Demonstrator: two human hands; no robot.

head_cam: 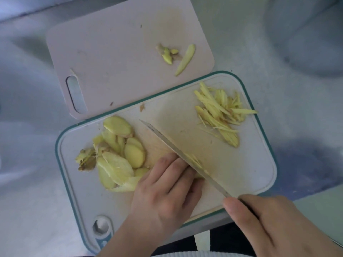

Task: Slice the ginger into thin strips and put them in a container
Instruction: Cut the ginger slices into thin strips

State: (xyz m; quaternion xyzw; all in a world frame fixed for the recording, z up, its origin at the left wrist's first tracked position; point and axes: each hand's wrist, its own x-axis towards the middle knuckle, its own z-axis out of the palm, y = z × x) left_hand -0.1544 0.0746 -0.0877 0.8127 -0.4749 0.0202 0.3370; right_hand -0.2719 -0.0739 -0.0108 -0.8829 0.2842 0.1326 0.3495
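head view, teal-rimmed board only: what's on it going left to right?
ginger scraps → ginger slices → left hand → knife → ginger strips, all on the teal-rimmed board. Right hand grips the knife handle at the near right corner.
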